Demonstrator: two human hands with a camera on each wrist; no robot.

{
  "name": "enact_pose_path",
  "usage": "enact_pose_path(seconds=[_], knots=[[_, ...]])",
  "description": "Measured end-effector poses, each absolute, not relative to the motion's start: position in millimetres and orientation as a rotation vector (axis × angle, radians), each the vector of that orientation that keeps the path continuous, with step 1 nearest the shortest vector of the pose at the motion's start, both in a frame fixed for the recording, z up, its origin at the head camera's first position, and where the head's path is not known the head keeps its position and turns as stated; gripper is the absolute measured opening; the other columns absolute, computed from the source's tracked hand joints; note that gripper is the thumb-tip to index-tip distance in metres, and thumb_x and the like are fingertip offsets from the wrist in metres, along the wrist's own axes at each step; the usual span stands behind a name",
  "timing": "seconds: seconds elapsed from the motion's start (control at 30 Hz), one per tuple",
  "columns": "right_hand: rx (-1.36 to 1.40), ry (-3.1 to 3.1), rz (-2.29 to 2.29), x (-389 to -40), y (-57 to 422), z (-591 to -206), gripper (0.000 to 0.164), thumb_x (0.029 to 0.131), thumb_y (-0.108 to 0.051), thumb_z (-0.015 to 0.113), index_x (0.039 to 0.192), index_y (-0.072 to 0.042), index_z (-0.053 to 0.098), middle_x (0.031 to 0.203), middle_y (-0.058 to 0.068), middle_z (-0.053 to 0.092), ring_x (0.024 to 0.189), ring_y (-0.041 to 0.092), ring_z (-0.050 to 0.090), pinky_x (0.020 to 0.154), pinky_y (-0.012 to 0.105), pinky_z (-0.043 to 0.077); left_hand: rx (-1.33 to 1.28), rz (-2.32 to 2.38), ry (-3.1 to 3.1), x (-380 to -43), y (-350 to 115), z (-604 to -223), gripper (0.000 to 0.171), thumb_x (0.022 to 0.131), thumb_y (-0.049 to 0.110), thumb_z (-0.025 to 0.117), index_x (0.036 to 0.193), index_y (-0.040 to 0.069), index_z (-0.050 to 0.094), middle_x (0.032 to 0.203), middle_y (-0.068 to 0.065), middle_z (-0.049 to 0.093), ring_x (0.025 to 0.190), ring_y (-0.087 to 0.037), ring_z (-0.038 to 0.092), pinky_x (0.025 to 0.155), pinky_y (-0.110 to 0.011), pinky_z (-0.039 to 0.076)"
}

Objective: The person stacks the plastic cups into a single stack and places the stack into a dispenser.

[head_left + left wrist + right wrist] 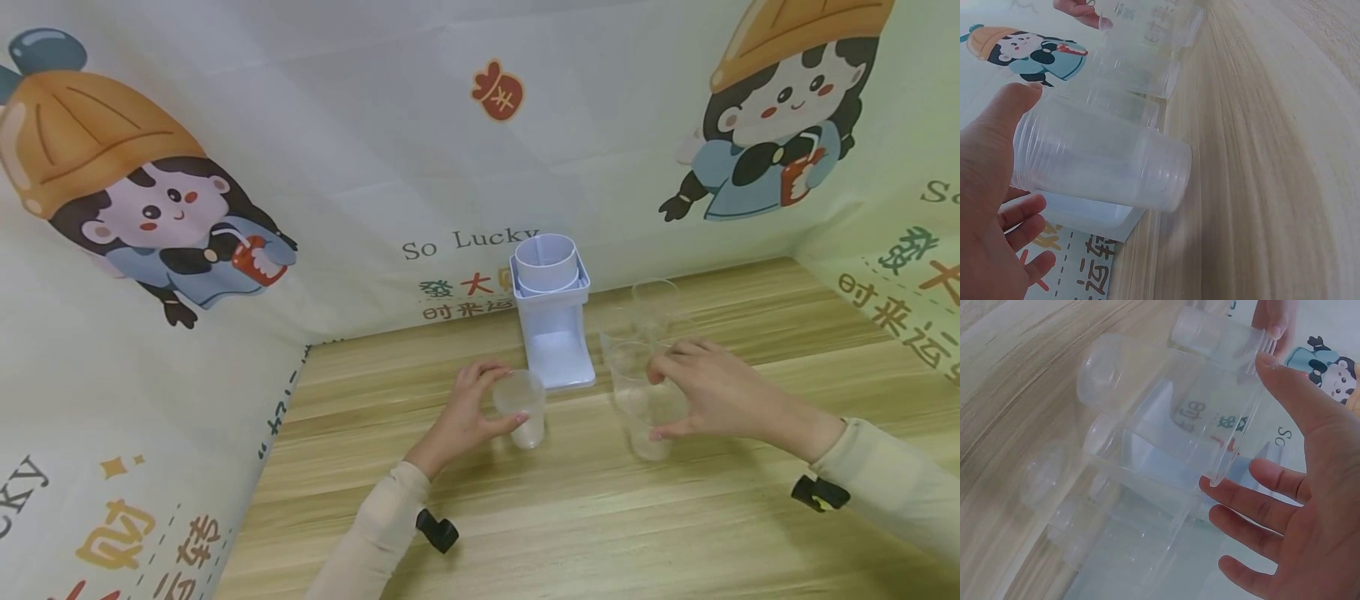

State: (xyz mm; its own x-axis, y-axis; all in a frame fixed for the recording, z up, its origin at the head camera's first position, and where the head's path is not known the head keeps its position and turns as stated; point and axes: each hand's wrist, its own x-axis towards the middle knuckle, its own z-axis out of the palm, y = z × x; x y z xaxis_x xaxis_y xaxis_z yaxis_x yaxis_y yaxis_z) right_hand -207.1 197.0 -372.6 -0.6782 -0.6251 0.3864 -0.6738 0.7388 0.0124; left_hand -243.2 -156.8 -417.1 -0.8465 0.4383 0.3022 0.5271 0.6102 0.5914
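Note:
A stack of translucent plastic cups [531,425] stands on the wooden table, with several rims close together. My left hand [467,412] grips it near the rims from the left, thumb on the near side; in the left wrist view the other fingers are partly behind the stack [1104,156]. To the right, a clear plastic cup [651,446] is between the thumb and index finger of my right hand [716,390]. The right wrist view shows them at opposite sides of this cup's [1100,372] rim, other fingers loose. More clear cups [1047,475] stand close behind it.
A white plastic stand [558,354] with a round tube [547,262] on top is at the back, between and beyond the hands. A printed cloth [360,167] hangs behind the wooden table [570,525] and along its sides.

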Motion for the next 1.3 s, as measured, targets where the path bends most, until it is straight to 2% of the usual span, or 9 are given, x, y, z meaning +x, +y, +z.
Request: enact_pose_path(seconds=[0.33, 0.57, 0.97, 1.3], knots=[[1.044, -2.491, 0.152, -206.0, 191.7, -359.9, 0.059, 0.065, -0.06, 0.082, 0.096, -0.016, 0.06, 0.087, -0.003, 0.071, 0.088, 0.025, 0.067, 0.103, 0.062, 0.042, -0.808, -1.058, -2.719, -244.3, -157.9, -417.1, 0.065, 0.078, 0.03, 0.084, 0.133, 0.008, 0.057, 0.142, -0.017, 0.047, 0.136, -0.034, 0.037, 0.11, -0.056, 0.04], [1.077, -2.537, 0.224, -205.3, 183.0, -344.0, 0.057, 0.067, -0.055, 0.084, 0.098, -0.014, 0.059, 0.086, -0.004, 0.071, 0.077, 0.013, 0.069, 0.108, 0.063, 0.037, -0.813, -1.024, -2.733, -243.5, -159.1, -415.7, 0.066, 0.078, 0.033, 0.083, 0.133, 0.007, 0.057, 0.142, -0.016, 0.048, 0.135, -0.034, 0.038, 0.109, -0.056, 0.04], [1.03, -2.689, 0.429, -206.2, 167.7, -323.2, 0.052, 0.071, -0.046, 0.085, 0.103, -0.014, 0.059, 0.093, -0.001, 0.07, 0.088, 0.016, 0.067, 0.115, 0.061, 0.028, -0.81, -1.022, -2.764, -245.8, -159.7, -417.2, 0.068, 0.078, 0.033, 0.084, 0.135, 0.009, 0.056, 0.143, -0.015, 0.047, 0.137, -0.033, 0.037, 0.11, -0.055, 0.04], [1.053, -2.578, 0.504, -213.7, 155.5, -313.7, 0.05, 0.075, -0.036, 0.085, 0.106, -0.007, 0.06, 0.102, 0.006, 0.069, 0.093, 0.022, 0.066, 0.111, 0.06, 0.034, -0.813, -1.046, -2.749, -243.8, -159.2, -415.2, 0.065, 0.078, 0.032, 0.084, 0.133, 0.008, 0.057, 0.142, -0.017, 0.048, 0.135, -0.035, 0.038, 0.109, -0.056, 0.041]])
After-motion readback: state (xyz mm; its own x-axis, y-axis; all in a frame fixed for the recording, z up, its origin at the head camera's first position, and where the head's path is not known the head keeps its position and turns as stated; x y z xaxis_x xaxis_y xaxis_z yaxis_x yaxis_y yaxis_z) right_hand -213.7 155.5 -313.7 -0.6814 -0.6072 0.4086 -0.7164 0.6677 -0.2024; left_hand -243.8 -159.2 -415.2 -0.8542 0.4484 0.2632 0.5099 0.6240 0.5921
